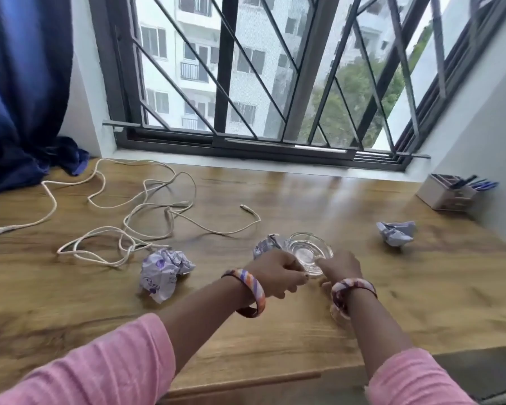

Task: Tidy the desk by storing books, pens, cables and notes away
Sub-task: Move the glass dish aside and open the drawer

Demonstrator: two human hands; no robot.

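While cables sprawl, both hands (278, 273) grip bowl (308, 251).

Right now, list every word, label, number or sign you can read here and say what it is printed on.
Nothing reads clearly.
Crumpled paper left of the hands: dark print beside purple drawings, seemingly beginning "S", too blurred to quote.
Crumpled paper behind the glass bowl: no legible text.
Crumpled paper on the right: no legible text.
Pen holder: no label visible.
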